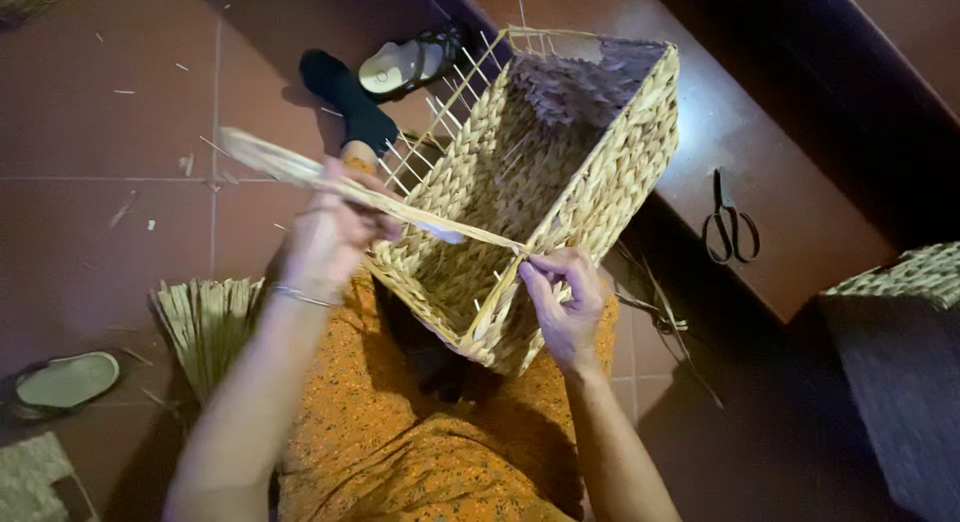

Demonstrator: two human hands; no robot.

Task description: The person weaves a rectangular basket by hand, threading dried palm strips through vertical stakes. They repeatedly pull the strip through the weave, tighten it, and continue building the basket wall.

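Head view looks straight down at a half-woven rectangular basket (540, 172) tipped on the person's lap, open side up. Left hand (325, 237) has its fingers curled tight around a long flat straw strand (400, 204), pulled taut. The strand's long axis runs from upper left down to the basket's near rim, where the right hand (565, 302) pinches it against the weave with thumb and fingertips, so the right hand is nearer the working point. Loose straw bundle (205, 322) sits on the floor left, scissors (730, 222) on the step right. Basket's underside is hidden.
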